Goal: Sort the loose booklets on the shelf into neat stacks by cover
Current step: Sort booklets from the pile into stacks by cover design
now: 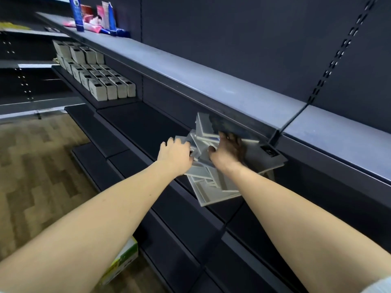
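One loose pile of grey booklets (213,187), count unclear. Left hand (175,155) and right hand (227,152), arms outstretched, rest on it; grip indeterminable.

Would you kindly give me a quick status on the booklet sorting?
Both hands on the booklets: left hand, right hand. Pile jumbled, unsorted, no neat stacks. Upper shelf edge overhangs the pile.

A shop: slotted dark shelving (211,85); rows of boxed goods (101,81); cosmetic tubes (95,15).
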A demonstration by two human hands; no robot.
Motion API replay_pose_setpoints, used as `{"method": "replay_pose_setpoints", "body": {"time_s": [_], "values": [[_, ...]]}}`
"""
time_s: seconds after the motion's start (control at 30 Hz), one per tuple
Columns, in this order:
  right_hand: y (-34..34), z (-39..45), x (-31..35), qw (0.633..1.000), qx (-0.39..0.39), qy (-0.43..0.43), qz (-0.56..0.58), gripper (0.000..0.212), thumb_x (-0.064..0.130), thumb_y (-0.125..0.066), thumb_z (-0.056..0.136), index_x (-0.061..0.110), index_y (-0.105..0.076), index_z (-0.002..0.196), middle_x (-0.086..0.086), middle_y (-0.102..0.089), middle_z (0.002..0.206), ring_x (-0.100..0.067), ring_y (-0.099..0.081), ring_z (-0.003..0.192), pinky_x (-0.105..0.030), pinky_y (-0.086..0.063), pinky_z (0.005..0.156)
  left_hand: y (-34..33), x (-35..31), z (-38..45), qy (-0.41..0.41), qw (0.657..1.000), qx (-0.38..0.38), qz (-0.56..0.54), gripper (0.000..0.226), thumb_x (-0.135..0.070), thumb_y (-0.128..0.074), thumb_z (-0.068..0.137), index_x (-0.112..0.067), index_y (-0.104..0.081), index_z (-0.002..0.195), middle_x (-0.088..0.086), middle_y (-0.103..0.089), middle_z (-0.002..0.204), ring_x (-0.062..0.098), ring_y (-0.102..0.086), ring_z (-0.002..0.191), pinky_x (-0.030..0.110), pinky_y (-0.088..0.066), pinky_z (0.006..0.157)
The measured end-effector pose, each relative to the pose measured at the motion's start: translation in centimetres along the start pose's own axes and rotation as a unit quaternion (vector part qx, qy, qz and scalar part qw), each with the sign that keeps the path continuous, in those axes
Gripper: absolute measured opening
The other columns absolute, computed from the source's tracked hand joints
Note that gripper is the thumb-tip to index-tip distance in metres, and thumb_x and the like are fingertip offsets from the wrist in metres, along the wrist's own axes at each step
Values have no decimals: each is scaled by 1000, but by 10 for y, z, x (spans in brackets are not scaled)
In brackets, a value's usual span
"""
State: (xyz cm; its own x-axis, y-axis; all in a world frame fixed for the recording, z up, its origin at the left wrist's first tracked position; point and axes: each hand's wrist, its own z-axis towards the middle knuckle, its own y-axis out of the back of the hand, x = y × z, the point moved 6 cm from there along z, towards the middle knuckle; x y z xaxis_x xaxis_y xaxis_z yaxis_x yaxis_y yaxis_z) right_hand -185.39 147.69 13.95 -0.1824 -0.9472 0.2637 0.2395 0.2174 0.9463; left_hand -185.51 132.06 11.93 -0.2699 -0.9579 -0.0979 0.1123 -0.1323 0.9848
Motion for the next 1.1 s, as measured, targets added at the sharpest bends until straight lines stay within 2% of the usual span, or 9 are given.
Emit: {"method": "replay_pose_setpoints", "body": {"time_s": [0.17, 0.3, 0.37, 0.53, 0.63, 0.77, 0.83, 0.97, 1.1], "values": [[-10, 20, 21, 998, -21, -36, -38, 60, 35, -58, 92, 35, -36, 148, 2, -35, 154, -32, -30, 135, -45, -28, 112, 1, 27, 31, -46, 999, -5, -23, 52, -43, -48, 94, -17, -45, 140, 11, -52, 131, 32, -43, 127, 43, -38, 103], [-19, 27, 25, 993, -80, -84, 0, 53, 13, -52, 95, 38, -48, 142, 6, -42, 150, -27, -34, 134, -37, -30, 110, 5, 44, 49, -97, 995, -6, -38, 52, -40, -48, 95, -14, -44, 140, 13, -52, 130, 34, -44, 126, 44, -39, 103], [-18, 23, 24, 990, -77, -113, 22, 54, 5, -49, 96, 39, -52, 138, 6, -43, 149, -25, -43, 131, -31, -36, 105, 9, 48, 54, -122, 991, -13, -44, 52, -39, -47, 96, -13, -43, 140, 14, -52, 129, 34, -46, 123, 43, -40, 101], [-6, 8, 27, 986, -118, -113, -18, 38, 8, -49, 99, 33, -62, 124, 2, -54, 139, -24, -64, 110, -29, -52, 84, 14, 45, 65, -171, 984, -14, -52, 56, -40, -45, 97, -13, -36, 145, 17, -50, 131, 36, -48, 119, 43, -41, 95], [3, 2, 27, 979, -147, -137, -17, 32, 10, -50, 99, 30, -66, 118, 2, -62, 127, -22, -65, 102, -24, -44, 70, 10, 39, 65, -194, 979, -5, -65, 56, -39, -45, 97, -16, -33, 146, 17, -47, 135, 36, -47, 119, 44, -42, 94], [-1, 4, 39, 985, -123, -115, -21, 53, 14, -54, 97, 36, -44, 144, 1, -48, 145, -23, -62, 112, -35, -55, 84, 5, 37, 59, -211, 975, 13, -68, 58, -38, -45, 96, -17, -31, 148, 17, -44, 139, 37, -44, 124, 47, -44, 96], [-4, 10, 43, 987, -101, -123, -28, 59, 11, -50, 99, 41, -38, 148, 2, -48, 148, -23, -64, 109, -37, -57, 85, 4, 39, 56, -216, 974, 15, -68, 57, -38, -45, 96, -15, -33, 147, 17, -44, 140, 37, -43, 127, 45, -42, 96], [-9, 20, 41, 986, -67, -152, -26, 55, 6, -41, 100, 42, -50, 141, -1, -57, 142, -27, -60, 119, -30, -49, 97, 3, 43, 54, -214, 974, 7, -77, 53, -39, -45, 96, -14, -40, 142, 14, -49, 133, 34, -48, 119, 42, -43, 92], [-2, 13, 37, 984, -119, -129, -33, 44, 7, -41, 102, 33, -60, 132, -5, -65, 131, -28, -62, 114, -30, -49, 92, 2, 38, 54, -214, 974, 8, -70, 53, -39, -46, 96, -14, -38, 142, 15, -49, 132, 34, -48, 120, 42, -43, 92]]}}
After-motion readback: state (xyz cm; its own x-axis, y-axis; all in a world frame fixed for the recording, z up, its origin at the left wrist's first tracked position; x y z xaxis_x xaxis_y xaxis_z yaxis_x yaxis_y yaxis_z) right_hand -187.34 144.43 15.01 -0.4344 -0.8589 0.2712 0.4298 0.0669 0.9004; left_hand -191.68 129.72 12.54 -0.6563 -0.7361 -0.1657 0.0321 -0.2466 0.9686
